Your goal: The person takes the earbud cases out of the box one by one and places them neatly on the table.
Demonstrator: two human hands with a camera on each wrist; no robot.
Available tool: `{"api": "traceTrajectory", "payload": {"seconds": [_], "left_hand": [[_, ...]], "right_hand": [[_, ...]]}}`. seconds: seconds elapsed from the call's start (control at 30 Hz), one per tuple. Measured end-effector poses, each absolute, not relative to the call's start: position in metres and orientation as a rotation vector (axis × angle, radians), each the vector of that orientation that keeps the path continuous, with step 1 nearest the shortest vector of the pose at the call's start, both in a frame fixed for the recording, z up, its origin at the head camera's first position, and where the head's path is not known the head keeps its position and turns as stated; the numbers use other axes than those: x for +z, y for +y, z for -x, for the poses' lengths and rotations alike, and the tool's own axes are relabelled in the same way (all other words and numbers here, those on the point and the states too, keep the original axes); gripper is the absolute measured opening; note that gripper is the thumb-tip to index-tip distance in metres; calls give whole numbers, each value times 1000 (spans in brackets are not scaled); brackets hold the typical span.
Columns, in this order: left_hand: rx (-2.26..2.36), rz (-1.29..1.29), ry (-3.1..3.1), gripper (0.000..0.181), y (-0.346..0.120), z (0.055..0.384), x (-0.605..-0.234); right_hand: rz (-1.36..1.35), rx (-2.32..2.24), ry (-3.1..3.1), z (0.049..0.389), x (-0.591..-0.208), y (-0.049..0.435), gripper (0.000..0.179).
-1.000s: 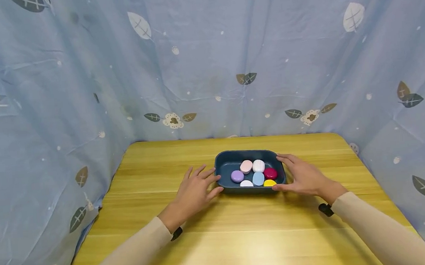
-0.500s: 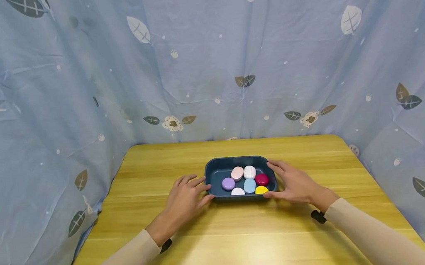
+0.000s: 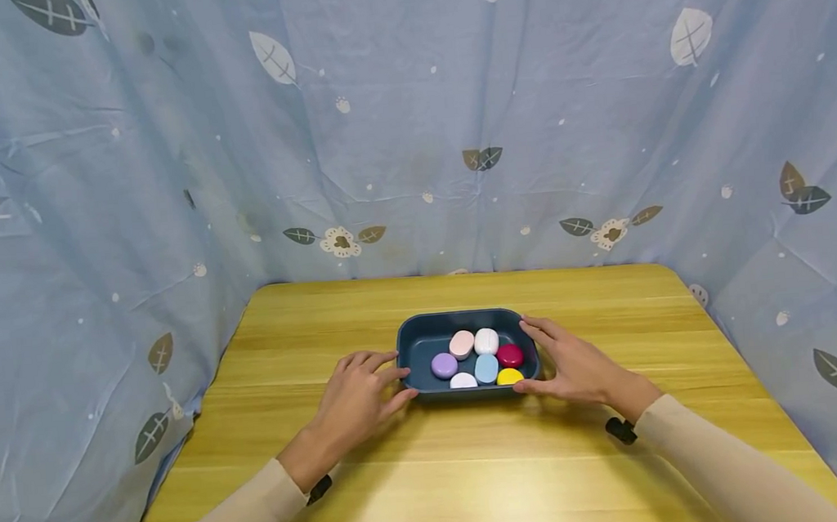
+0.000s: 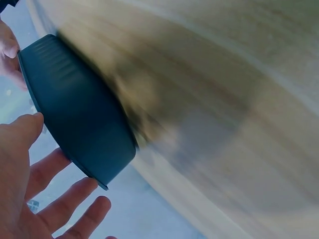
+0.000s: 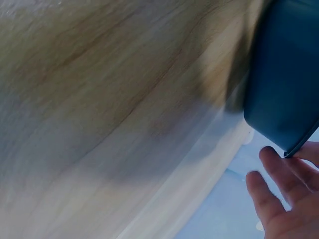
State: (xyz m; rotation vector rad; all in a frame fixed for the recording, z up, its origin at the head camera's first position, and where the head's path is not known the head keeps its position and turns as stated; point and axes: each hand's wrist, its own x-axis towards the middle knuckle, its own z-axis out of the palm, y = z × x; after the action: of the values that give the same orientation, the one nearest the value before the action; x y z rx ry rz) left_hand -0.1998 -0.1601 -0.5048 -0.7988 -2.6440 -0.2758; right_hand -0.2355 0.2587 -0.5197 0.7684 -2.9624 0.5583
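Across the wood-grain table [image 3: 434, 464], the dark-blue tray [image 3: 422, 352] shifts left and slightly nearer, now mid-table, far half! Left hand [image 3: 351, 397] holds its left end, fingers spread; right hand [image 3: 578, 370] clasps the right, thumb near, fingertips far. Seven rounded pieces [image 3: 486, 369] ride along, arrangement intact.

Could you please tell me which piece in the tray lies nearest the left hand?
The purple piece, the leftmost in the tray; the rest all lie farther from the left hand.
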Motion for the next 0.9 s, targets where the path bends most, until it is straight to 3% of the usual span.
{"api": "traceTrajectory", "payload": {"seconds": [0.53, 0.9], "left_hand": [[-301, 741, -2802, 55, -135, 215, -491], [-360, 857, -2811, 62, -108, 240, -481]], "right_hand": [[-811, 706, -2931, 236, -522, 260, 119], [-791, 746, -2933, 238, -521, 259, 119]]}}
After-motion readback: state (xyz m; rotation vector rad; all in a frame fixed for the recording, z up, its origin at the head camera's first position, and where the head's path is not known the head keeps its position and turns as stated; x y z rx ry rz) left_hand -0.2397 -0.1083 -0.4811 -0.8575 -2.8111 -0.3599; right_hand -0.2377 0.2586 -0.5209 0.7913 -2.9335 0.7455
